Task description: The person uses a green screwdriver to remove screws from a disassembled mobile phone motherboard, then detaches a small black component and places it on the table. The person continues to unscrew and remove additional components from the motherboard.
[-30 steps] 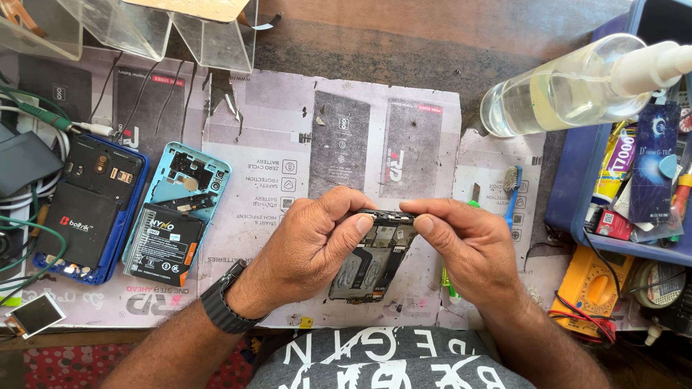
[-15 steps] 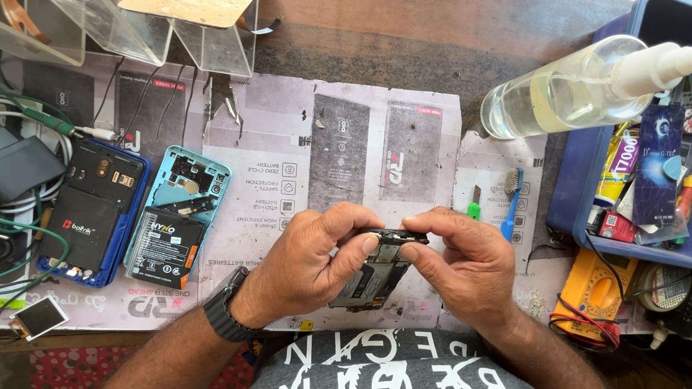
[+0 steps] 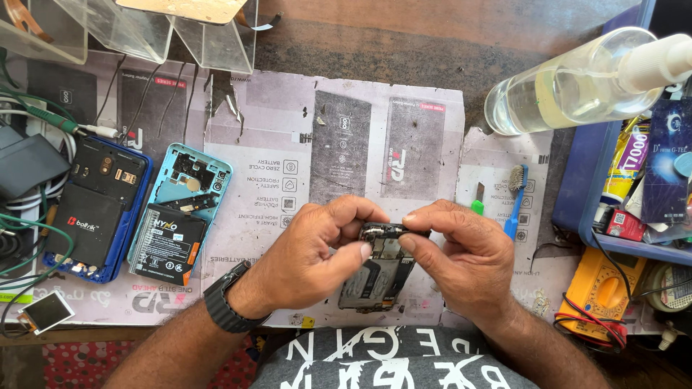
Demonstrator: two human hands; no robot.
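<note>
Both the left hand (image 3: pixel 317 248) and right hand (image 3: pixel 461 252) pinch an opened phone (image 3: pixel 378 270) above flattened cardboard (image 3: pixel 288 180). The dark wooden bench (image 3: pixel 375 43) runs far; a blue tray (image 3: pixel 587 180) sits right.

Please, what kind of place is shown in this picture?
Most likely a phone repair bench. Both hands, left hand and right hand, hold an opened phone frame; two opened phones with bare batteries lie to the left, and a yellow multimeter sits at the right.
</note>
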